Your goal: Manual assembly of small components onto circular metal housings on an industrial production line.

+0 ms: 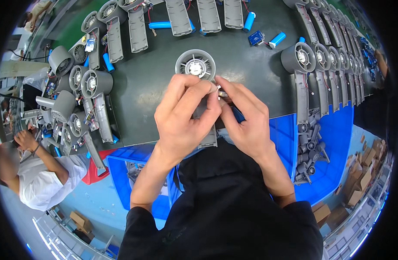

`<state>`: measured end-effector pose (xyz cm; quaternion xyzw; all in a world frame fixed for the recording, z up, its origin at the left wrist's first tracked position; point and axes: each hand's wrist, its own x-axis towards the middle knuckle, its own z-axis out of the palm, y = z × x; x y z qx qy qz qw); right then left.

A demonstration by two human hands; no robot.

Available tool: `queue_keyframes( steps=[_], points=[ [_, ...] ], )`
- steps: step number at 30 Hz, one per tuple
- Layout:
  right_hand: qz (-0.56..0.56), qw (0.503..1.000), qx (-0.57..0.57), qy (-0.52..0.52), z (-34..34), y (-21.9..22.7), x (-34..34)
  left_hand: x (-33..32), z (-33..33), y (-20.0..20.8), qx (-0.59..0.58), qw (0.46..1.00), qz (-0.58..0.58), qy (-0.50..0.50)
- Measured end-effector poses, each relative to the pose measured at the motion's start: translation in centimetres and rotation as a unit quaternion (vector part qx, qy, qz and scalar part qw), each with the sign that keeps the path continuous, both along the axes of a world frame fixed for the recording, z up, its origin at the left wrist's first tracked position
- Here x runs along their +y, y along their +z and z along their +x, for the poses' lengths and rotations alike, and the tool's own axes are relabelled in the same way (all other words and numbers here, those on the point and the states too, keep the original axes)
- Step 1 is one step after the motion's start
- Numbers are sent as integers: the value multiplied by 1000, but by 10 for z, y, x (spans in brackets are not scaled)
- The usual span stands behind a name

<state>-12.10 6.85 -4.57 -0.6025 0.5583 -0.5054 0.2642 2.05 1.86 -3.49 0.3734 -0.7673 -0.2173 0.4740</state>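
My left hand (186, 115) and my right hand (249, 115) meet above the near edge of the table, fingertips almost touching. Between them is a small white connector (219, 88), pinched by the thumb and fingers of my left hand. My right hand closes on a small part with a metallic rim (223, 93); its kind is mostly hidden by the fingers. Below my hands lies a grey handheld fan housing (180, 65), its round head facing up and its handle partly covered. A blue item (238, 114) shows under my right hand; I cannot tell its kind.
Rows of grey fan housings (298, 58) line the right and far sides of the dark table (147, 82). A blue battery (277, 40) and circuit board (256, 38) lie beyond my hands. Blue bins (333, 143) stand below the edge. A person (45, 177) sits at left.
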Motion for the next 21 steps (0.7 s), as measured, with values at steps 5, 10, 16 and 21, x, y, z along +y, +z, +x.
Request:
queue_keyframes(
  steps=[5,10,16,21],
  points=[
    [60,998,-11,-3,-5,-1,1,4,2,3,6,999,33,-1],
    [29,1000,-8,3,-1,2,1,5,-2,2,3,1000,29,-10],
    [19,1000,-21,-5,0,-2,1,3,-1,0,4,1000,23,-1],
    [-52,998,6,-30,2,-12,-2,3,1,-1,5,1000,14,-9]
  ],
)
